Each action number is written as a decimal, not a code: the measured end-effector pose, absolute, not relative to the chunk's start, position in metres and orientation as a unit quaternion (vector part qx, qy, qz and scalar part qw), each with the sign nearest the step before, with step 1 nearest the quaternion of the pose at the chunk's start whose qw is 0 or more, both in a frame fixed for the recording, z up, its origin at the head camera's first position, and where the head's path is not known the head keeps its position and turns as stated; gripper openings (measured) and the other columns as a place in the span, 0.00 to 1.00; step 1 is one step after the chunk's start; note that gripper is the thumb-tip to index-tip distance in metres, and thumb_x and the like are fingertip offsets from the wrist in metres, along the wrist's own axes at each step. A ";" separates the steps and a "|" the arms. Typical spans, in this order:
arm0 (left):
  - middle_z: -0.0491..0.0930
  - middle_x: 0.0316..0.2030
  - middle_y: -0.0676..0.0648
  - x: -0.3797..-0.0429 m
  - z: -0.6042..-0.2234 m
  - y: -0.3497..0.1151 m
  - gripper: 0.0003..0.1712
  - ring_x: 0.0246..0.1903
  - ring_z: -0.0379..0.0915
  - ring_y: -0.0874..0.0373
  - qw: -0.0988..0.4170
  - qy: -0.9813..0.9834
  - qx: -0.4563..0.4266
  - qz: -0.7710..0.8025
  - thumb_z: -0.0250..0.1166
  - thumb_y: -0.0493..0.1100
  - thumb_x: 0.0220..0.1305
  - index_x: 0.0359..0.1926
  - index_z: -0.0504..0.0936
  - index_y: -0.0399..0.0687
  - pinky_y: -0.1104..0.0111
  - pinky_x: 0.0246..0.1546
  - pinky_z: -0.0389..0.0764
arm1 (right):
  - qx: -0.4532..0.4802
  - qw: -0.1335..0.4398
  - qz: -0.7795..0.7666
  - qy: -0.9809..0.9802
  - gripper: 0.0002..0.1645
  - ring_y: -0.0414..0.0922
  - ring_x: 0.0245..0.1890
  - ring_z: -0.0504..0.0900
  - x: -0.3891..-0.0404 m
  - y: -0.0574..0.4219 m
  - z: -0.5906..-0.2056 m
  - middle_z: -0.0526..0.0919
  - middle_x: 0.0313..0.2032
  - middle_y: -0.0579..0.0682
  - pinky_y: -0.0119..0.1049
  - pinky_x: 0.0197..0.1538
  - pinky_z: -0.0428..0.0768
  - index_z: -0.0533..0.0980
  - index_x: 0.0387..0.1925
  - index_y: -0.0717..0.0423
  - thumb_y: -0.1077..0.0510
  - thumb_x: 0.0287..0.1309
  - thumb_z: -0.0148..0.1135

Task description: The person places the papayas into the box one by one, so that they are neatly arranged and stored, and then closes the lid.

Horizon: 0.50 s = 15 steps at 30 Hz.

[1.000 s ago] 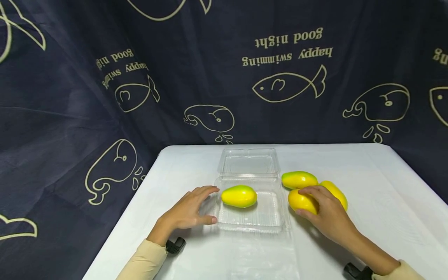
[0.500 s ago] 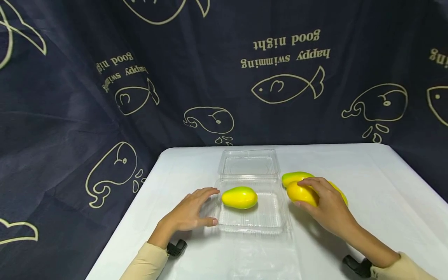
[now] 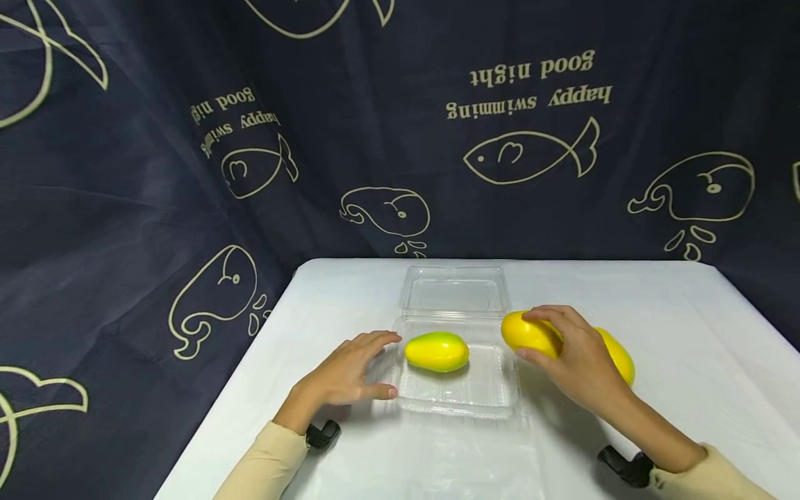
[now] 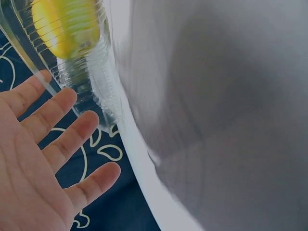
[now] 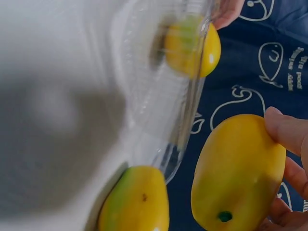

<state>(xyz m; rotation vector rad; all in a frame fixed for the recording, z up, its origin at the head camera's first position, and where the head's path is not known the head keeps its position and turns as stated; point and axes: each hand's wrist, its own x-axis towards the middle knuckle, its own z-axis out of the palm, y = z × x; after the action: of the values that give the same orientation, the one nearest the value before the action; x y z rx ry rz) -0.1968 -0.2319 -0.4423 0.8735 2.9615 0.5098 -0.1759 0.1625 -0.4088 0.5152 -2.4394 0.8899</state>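
In the head view, my right hand grips a yellow mango, raised just right of the clear plastic clamshell box. The right wrist view shows the thumb and fingers around this held mango, its green stem spot facing down. A yellow-green mango lies in the left part of the box. My left hand is spread at the box's left side, fingertips close to or touching the rim; it holds nothing. Its straight fingers show in the left wrist view beside the box wall.
Another mango lies on the table behind my right hand. A green-sided mango near the box shows in the right wrist view. The box's lid is folded back flat. A dark fish-print cloth hangs behind.
My right hand has lifted the mango and moved it up and slightly left towards the box, covering the mango at the back. My left hand stays at the box's side.
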 end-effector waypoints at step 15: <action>0.63 0.73 0.60 -0.198 -0.441 -0.230 0.51 0.70 0.62 0.58 0.011 0.947 0.275 0.167 0.69 0.71 0.53 0.75 0.61 0.67 0.48 0.66 0.66 | 0.226 0.163 0.390 -0.878 0.32 0.50 0.61 0.77 -0.173 0.115 -0.390 0.78 0.59 0.45 0.52 0.63 0.75 0.79 0.56 0.46 0.50 0.47 0.80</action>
<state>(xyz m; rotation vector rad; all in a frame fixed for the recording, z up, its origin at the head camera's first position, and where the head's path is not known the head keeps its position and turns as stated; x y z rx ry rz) -0.1977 -0.2304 -0.4408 0.8564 2.9538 0.5219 -0.1731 0.1146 -0.3900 0.6445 -2.5037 1.1125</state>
